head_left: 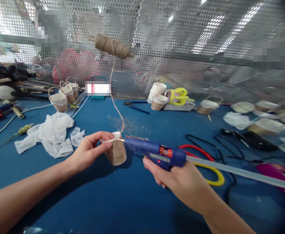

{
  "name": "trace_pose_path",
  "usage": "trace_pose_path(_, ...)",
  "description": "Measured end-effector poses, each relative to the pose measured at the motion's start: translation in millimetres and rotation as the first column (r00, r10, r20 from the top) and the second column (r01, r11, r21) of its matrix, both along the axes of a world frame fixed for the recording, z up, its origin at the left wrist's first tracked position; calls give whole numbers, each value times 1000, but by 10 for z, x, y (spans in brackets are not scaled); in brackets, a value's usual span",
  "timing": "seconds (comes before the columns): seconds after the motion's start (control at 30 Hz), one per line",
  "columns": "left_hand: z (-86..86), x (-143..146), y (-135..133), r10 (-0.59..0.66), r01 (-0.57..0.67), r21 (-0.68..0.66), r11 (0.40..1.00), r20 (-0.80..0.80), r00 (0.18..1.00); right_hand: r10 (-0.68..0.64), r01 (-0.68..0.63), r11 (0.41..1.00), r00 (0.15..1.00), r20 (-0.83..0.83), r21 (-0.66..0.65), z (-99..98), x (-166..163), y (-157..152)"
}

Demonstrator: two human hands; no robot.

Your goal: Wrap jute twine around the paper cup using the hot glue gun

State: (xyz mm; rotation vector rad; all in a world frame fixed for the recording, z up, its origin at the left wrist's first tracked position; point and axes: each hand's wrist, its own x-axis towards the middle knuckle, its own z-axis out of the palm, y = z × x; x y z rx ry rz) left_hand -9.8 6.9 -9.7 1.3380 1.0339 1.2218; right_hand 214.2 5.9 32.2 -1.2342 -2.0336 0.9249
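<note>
Between the fingers and thumb of my left hand (93, 148) is the rim of a small burlap-covered cup (117, 152), tilted above the blue table. My right hand (174, 177) is wrapped round the grip of a blue glue gun (154, 149), whose metal nozzle points left at the cup's white rim. A long clear glue stick (240, 170) sticks out of the gun's back. From a spool of jute twine (112, 46) on the mesh, a strand of twine (117, 109) runs down to the cup's rim, its end hidden there.
White lace (50, 133) lies left, with finished handled cups (59, 101) behind it. Blue pliers (139, 107), white cups (157, 91) and yellow-handled scissors (179, 96) are at the back. Red-and-yellow handles (216, 175) and black cords (216, 146) lie right.
</note>
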Motion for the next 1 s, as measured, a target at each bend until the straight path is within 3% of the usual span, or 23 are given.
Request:
trace_pose_path(0.23,-2,4,2,-10,9,23,1000,15,1000,47,-43,994,998,-41,101,-28,-29,-23)
trace_pose_path(0.53,2,-6,8,-32,31,35,999,23,999,0,2,996,1000,-31,92,-47,1,-4)
trace_pose_path(0.77,-1,-19,5,-41,41,13,999,11,999,-5,3,988,1000,11,157,-36,-24,-42)
trace_pose_path(1.0,-23,-39,11,-48,49,-14,999,31,998,-78,71,993,993,84,90,9,-23,-15)
